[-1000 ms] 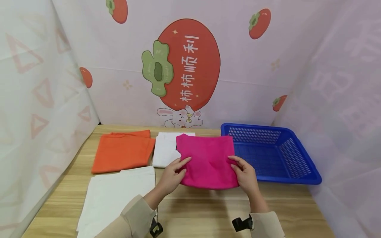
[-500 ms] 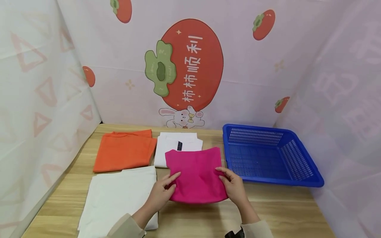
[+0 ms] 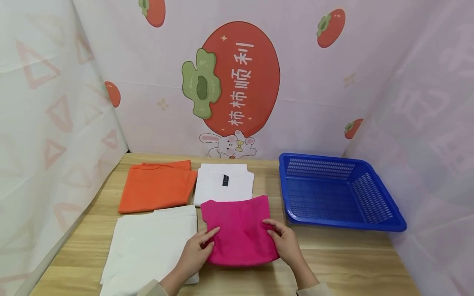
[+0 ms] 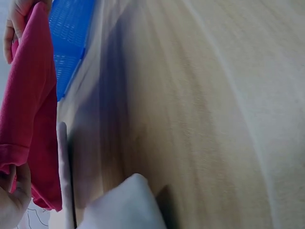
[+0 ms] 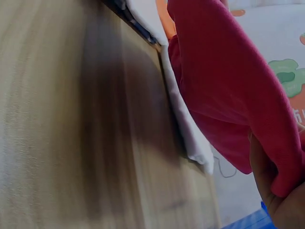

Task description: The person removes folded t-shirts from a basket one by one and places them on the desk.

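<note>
A folded bright pink shirt (image 3: 238, 232) is held up over the table between the two hands, its lower edge bulging toward the person. At its left side the left hand (image 3: 198, 248) pinches the fabric between thumb and fingers. The right hand (image 3: 284, 242) grips the right side the same way. Both wrist views show the pink cloth raised, with a shadow on the wood below. Behind it lies a folded white shirt (image 3: 212, 189) with a dark neck label. The left forearm passes over the edge of a larger folded white cloth (image 3: 148, 246).
A folded orange shirt (image 3: 155, 189) lies at the back left of the wooden table (image 3: 344, 263). To the right stands a blue plastic basket (image 3: 314, 205) with slotted walls and nothing inside. Printed cloth walls (image 3: 307, 115) enclose the table at the back and sides.
Both hands have drawn the pink shirt back toward the person and slightly left, away from the basket. More of the white shirt and its dark label now shows.
</note>
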Motion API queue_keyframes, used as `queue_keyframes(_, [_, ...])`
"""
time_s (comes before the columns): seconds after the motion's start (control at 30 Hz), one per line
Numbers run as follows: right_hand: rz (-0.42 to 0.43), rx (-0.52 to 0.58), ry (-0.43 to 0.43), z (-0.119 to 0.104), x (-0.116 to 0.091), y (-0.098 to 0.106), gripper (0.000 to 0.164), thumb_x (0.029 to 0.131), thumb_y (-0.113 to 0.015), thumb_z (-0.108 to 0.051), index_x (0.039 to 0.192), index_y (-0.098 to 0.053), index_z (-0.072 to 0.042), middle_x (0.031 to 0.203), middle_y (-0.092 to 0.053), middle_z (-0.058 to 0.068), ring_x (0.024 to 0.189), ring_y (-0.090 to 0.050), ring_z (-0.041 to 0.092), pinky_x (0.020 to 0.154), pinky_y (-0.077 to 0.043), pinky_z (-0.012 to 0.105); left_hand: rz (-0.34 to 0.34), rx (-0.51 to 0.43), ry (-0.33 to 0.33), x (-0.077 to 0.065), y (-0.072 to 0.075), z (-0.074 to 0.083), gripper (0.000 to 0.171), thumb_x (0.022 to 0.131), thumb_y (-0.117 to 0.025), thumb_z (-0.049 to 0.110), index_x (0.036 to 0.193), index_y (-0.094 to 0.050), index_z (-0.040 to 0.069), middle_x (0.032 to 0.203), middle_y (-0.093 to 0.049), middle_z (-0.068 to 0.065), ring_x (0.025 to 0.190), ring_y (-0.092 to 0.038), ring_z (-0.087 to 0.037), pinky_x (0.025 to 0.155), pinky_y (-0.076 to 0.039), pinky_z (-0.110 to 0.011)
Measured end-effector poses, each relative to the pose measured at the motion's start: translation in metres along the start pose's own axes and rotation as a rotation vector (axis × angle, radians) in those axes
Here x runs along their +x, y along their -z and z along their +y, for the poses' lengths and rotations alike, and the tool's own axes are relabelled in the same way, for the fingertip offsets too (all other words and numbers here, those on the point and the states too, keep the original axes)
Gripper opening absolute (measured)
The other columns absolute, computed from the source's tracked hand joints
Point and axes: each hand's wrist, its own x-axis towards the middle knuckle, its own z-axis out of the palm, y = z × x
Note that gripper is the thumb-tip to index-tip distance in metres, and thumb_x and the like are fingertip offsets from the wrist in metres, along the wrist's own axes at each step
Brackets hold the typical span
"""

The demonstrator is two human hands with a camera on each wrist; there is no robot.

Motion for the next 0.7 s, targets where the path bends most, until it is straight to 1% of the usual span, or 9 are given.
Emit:
queue_keyframes(0.1, [-0.007,0.015,-0.006,0.004,-0.004,-0.002,0.027,0.079,-0.052,0.01,0.101,-0.061,-0.001,0.098,-0.061,0.014,0.094,-0.055,0.021,0.072,-0.045,0.022,-0.002,0.025,-0.015,-0.002,-0.002,-0.003,0.036,0.077,-0.058,0.001,0.111,-0.061,0.014,0.118,-0.05,-0.016,0.109,-0.043,-0.03,0.076,-0.043,-0.034])
queue_keyframes(0.2, [-0.02,0.034,-0.002,0.009,-0.007,-0.004,0.027,0.078,-0.051,0.013,0.101,-0.06,0.001,0.098,-0.061,0.016,0.095,-0.054,0.023,0.074,-0.044,0.022,-0.006,0.045,-0.014,-0.005,-0.003,-0.006,0.036,0.077,-0.058,0.001,0.111,-0.061,0.013,0.116,-0.05,-0.017,0.109,-0.043,-0.031,0.079,-0.041,-0.04])
queue_keyframes(0.27, [-0.031,0.042,-0.004,0.012,-0.01,-0.005,0.028,0.078,-0.05,0.014,0.101,-0.06,0.002,0.099,-0.06,0.017,0.095,-0.054,0.025,0.075,-0.044,0.023,-0.01,0.053,-0.008,-0.007,-0.005,-0.009,0.036,0.076,-0.059,0.0,0.11,-0.062,0.013,0.116,-0.051,-0.017,0.109,-0.043,-0.032,0.08,-0.041,-0.041])
queue_keyframes(0.33, [-0.037,0.031,-0.012,0.015,-0.012,-0.005,0.027,0.078,-0.05,0.013,0.102,-0.059,0.003,0.099,-0.06,0.017,0.094,-0.054,0.025,0.074,-0.044,0.023,-0.013,0.062,-0.009,-0.009,-0.007,-0.011,0.036,0.076,-0.059,0.0,0.109,-0.062,0.012,0.115,-0.051,-0.017,0.108,-0.044,-0.031,0.077,-0.042,-0.038])
queue_keyframes(0.4, [-0.04,0.026,-0.032,0.019,-0.015,-0.005,0.027,0.078,-0.05,0.013,0.102,-0.059,0.003,0.098,-0.06,0.017,0.094,-0.054,0.025,0.073,-0.045,0.022,-0.015,0.067,-0.016,-0.011,-0.008,-0.014,0.036,0.075,-0.059,-0.001,0.108,-0.063,0.012,0.114,-0.052,-0.017,0.106,-0.045,-0.03,0.074,-0.043,-0.032])
queue_keyframes(0.53, [-0.045,0.029,-0.075,0.025,-0.019,-0.004,0.026,0.079,-0.051,0.011,0.103,-0.058,0.004,0.097,-0.06,0.018,0.093,-0.054,0.026,0.071,-0.045,0.022,-0.025,0.051,-0.02,-0.015,-0.011,-0.018,0.036,0.074,-0.059,-0.003,0.107,-0.063,0.011,0.113,-0.052,-0.017,0.1,-0.047,-0.026,0.065,-0.041,-0.023])
queue_keyframes(0.7, [-0.057,0.023,-0.088,0.033,-0.021,-0.003,0.026,0.078,-0.052,0.01,0.103,-0.057,0.005,0.098,-0.059,0.018,0.091,-0.055,0.024,0.07,-0.045,0.022,-0.033,0.04,-0.006,-0.019,-0.012,-0.021,0.035,0.074,-0.058,-0.004,0.106,-0.064,0.009,0.111,-0.054,-0.016,0.095,-0.048,-0.024,0.06,-0.041,-0.02])
